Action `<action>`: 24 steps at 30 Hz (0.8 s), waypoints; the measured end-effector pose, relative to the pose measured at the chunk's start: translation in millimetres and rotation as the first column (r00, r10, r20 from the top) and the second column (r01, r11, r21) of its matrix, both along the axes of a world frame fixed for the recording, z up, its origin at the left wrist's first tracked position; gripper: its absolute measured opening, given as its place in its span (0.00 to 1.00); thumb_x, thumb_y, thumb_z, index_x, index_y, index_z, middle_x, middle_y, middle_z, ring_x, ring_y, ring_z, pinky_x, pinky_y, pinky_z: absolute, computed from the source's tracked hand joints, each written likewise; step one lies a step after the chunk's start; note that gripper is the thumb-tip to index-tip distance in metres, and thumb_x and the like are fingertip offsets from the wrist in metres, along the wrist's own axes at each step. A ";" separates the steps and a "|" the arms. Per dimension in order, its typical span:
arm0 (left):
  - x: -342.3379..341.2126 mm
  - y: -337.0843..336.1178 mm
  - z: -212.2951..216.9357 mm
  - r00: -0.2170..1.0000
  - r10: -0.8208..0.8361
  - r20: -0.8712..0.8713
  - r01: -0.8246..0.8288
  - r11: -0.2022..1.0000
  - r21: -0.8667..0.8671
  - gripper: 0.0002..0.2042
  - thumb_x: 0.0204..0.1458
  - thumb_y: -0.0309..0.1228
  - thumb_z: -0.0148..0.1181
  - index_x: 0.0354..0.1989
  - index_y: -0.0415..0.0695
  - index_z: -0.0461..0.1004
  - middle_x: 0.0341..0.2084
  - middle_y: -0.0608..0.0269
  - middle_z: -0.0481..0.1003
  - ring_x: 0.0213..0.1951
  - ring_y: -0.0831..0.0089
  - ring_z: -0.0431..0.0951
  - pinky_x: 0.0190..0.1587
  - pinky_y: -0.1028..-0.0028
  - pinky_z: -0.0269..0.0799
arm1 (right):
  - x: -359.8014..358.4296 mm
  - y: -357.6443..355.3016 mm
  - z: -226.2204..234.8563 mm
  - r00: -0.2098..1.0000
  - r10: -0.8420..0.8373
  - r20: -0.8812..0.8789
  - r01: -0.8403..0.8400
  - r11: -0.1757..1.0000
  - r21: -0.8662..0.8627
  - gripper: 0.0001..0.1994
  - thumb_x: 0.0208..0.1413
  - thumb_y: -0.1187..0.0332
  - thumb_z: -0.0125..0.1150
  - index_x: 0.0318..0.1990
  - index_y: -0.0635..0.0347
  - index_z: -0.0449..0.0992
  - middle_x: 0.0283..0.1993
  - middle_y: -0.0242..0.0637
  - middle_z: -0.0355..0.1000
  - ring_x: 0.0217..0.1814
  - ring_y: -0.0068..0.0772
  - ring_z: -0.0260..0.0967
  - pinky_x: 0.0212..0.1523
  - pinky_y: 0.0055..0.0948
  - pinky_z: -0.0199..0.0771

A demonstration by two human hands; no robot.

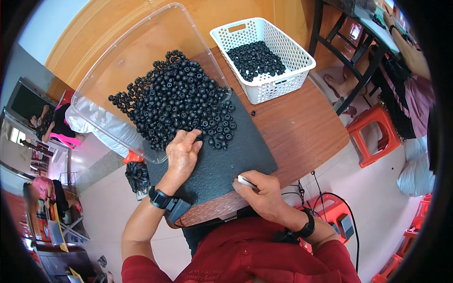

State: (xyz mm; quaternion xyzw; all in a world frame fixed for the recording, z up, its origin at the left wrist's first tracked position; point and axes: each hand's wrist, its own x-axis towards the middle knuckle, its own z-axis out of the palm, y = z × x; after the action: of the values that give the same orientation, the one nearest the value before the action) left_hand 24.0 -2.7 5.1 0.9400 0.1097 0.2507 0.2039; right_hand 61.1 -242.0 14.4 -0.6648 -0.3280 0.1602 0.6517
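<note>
Small black round parts with holes in them, like thick rings or beads (181,94), form a large heap. It spills from a clear plastic tub (101,61) tipped on its side onto a dark grey mat (222,165). My left hand (183,153) is at the heap's near edge, fingers bent and touching the parts. Whatever lies between those fingertips is hidden. Close to the mat's near right corner, my right hand (262,193) is closed around a small white tool (246,182); most of it is covered by my fingers.
A white perforated basket (283,87) with more black parts stands at the back right of the wooden table (302,127). One loose part (253,113) lies near it. Red stools (375,137) and cables (325,193) are to the right. Other people sit on both sides.
</note>
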 end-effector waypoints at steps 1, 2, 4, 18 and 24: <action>1.7 1.6 -4.1 1.000 0.001 0.006 -0.001 1.000 -0.001 0.14 0.44 0.20 0.63 0.42 0.40 0.77 0.25 0.60 0.72 0.28 0.69 0.75 0.32 0.74 0.70 | -1.5 0.4 0.2 1.000 -0.001 0.018 0.001 1.000 -0.005 0.05 0.53 0.74 0.61 0.35 0.66 0.74 0.24 0.40 0.69 0.22 0.25 0.65 0.24 0.27 0.65; 4.3 3.3 -8.3 1.000 0.023 -0.007 -0.022 0.997 0.069 0.14 0.43 0.21 0.64 0.41 0.40 0.77 0.26 0.59 0.72 0.29 0.67 0.76 0.32 0.71 0.71 | -1.9 0.7 0.5 0.999 -0.003 0.036 0.004 1.000 -0.010 0.05 0.53 0.74 0.62 0.35 0.67 0.74 0.24 0.41 0.69 0.22 0.25 0.65 0.24 0.27 0.65; 5.9 4.1 -9.3 0.999 0.048 -0.016 -0.045 0.989 0.139 0.14 0.42 0.23 0.65 0.40 0.40 0.77 0.27 0.58 0.73 0.29 0.64 0.77 0.32 0.69 0.71 | -2.0 0.9 1.4 0.999 0.004 0.045 -0.004 1.000 -0.009 0.05 0.53 0.74 0.62 0.34 0.67 0.74 0.24 0.41 0.69 0.22 0.25 0.65 0.24 0.27 0.65; -14.7 6.8 -6.9 0.999 -0.021 -0.046 0.026 0.994 0.106 0.07 0.46 0.24 0.62 0.34 0.37 0.74 0.27 0.57 0.74 0.27 0.63 0.75 0.30 0.68 0.70 | -4.7 5.1 -6.1 0.998 0.024 0.051 -0.024 1.000 -0.005 0.06 0.53 0.73 0.62 0.34 0.66 0.74 0.24 0.42 0.70 0.21 0.29 0.66 0.23 0.28 0.65; -41.7 -21.2 19.2 1.000 -0.002 -0.013 -0.012 0.250 -0.968 0.09 0.57 0.29 0.56 0.40 0.36 0.75 0.32 0.61 0.77 0.27 0.83 0.72 0.29 0.82 0.67 | -5.3 10.8 -3.5 0.997 0.004 0.076 -0.002 1.000 -0.017 0.06 0.52 0.73 0.62 0.33 0.66 0.73 0.25 0.43 0.70 0.21 0.36 0.68 0.23 0.30 0.66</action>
State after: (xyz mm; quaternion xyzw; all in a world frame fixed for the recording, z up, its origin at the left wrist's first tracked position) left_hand -17.7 -23.8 24.3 0.6192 0.2445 0.1264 0.7355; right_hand 55.8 -231.2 10.9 -0.6753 -0.3520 0.1386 0.6331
